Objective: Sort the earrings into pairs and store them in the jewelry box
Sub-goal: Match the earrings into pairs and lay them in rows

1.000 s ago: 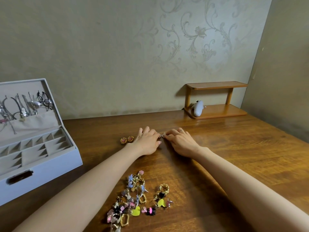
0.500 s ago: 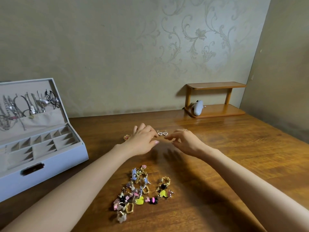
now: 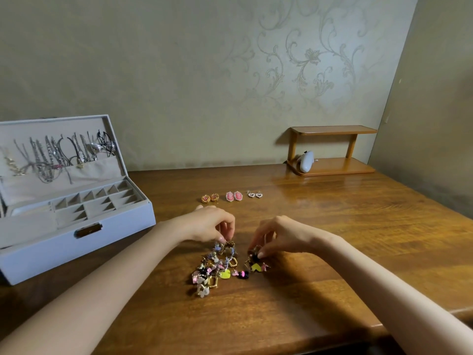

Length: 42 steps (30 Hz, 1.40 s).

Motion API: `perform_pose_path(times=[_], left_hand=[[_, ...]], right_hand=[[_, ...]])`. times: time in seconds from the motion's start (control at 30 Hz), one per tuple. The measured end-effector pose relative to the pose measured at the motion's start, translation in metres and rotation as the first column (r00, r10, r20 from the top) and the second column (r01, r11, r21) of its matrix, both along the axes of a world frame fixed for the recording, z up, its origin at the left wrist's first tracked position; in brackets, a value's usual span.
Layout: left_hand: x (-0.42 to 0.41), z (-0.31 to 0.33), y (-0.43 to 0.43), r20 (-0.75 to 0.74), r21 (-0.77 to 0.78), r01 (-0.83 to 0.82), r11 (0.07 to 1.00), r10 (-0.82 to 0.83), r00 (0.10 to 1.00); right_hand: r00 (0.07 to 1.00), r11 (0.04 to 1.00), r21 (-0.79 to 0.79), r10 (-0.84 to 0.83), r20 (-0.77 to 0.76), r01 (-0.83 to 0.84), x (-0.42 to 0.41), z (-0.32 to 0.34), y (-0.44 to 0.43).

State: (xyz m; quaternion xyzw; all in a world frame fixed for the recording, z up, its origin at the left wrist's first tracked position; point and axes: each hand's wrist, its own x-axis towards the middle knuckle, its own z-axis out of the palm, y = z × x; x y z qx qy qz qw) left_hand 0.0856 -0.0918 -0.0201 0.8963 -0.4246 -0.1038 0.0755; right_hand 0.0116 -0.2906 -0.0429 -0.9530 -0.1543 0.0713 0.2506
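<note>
Two clumps make up the unsorted earrings point(image 3: 217, 270) on the bench point(image 3: 332, 239). One is a longer heap on the left, its long axis running from the person toward the wall. The other is a smaller knot point(image 3: 256, 266) just beside it on the right.

Both hands meet these clumps at their far ends, reaching down from above. The left hand point(image 3: 210, 222) has its fingers point(image 3: 223, 237) curled down, tips on a brownish-gold earring point(image 3: 229, 244) at the far tip of the heap. Whether they have closed on it I cannot tell. The right hand point(image 3: 279, 233) pinches thumb against fingertips on a gold-and-dark earring point(image 3: 253, 252) at the top of the knot.

The coming move turns on what lies beyond the knuckles. Farther toward the wall, three matched pairs sit in a row across the bench: a round orange pair point(image 3: 210, 198), a pink oval pair point(image 3: 233, 196) and a heart pair point(image 3: 255, 194). If the two pieces under the fingers match, I judge the natural spot is the right end of that row, past the hearts. That is straight ahead of the right hand, which is the nearer one.

The open jewelry box point(image 3: 76, 242) stands well apart to the left, its divided tray facing up, so the left hand is closer for storing. All three sorted pairs lie outside it.

A small wooden shelf point(image 3: 332, 169) holding a white object point(image 3: 306, 161) stands against the wall on the far right.
</note>
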Motion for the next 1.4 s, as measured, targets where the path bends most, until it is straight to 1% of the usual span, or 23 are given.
perform_pose_path(times=[0.17,0.23,0.33,0.4,0.5,0.7,0.8,0.9,1.03,1.1,1.2,1.27,1.4], left_hand=[[-0.007,0.004,0.015,-0.064,0.039,0.004,0.999,-0.001,0.998],[-0.007,0.004,0.020,-0.077,0.030,-0.003,1.000,0.005,0.997],[-0.006,0.002,0.022,-0.030,-0.040,-0.043,0.998,0.042,0.999],[-0.005,-0.001,0.020,0.013,-0.104,-0.072,0.992,0.074,0.997],[-0.004,-0.007,0.013,0.073,-0.128,-0.069,0.989,0.079,0.994],[0.000,-0.021,-0.004,0.214,-0.025,-0.010,1.000,0.015,0.977],[0.001,-0.023,-0.007,0.258,-0.033,-0.001,0.999,0.009,0.966],[0.001,-0.022,-0.007,0.263,-0.078,0.001,0.997,0.019,0.965],[0.000,-0.013,-0.005,0.235,-0.213,-0.047,0.976,0.098,0.967],[0.000,-0.007,-0.006,0.232,-0.251,-0.077,0.965,0.137,0.963],[-0.001,-0.005,-0.011,0.183,-0.299,-0.124,0.946,0.184,0.966],[0.000,-0.007,-0.016,0.186,-0.293,-0.139,0.946,0.199,0.962],[0.004,-0.017,-0.031,0.263,-0.204,-0.147,0.968,0.199,0.944]], right_hand=[[0.999,0.998,0.036,-0.044,-0.028,0.045,0.000,-0.001,0.001],[0.998,0.994,0.090,-0.068,-0.012,0.069,0.002,0.000,0.001],[0.995,0.964,0.246,-0.097,-0.035,0.103,0.003,0.002,0.000],[0.994,0.951,0.291,-0.099,-0.039,0.106,0.004,0.003,0.001],[0.994,0.949,0.296,-0.111,-0.015,0.110,0.008,0.002,0.003],[0.992,0.954,0.273,-0.124,-0.012,0.123,0.011,-0.001,0.005],[0.992,0.956,0.264,-0.128,-0.021,0.129,0.010,-0.002,0.004],[0.990,0.958,0.253,-0.139,0.008,0.132,0.011,-0.002,0.003],[0.987,0.929,0.340,-0.159,0.011,0.146,0.011,-0.002,0.001],[0.985,0.921,0.359,-0.171,0.017,0.153,0.012,-0.001,0.001],[0.979,0.908,0.379,-0.200,0.022,0.177,0.013,0.001,0.001],[0.973,0.907,0.368,-0.229,0.016,0.207,0.013,0.001,0.000],[0.938,0.889,0.316,-0.347,-0.006,0.331,0.015,-0.001,-0.005]])
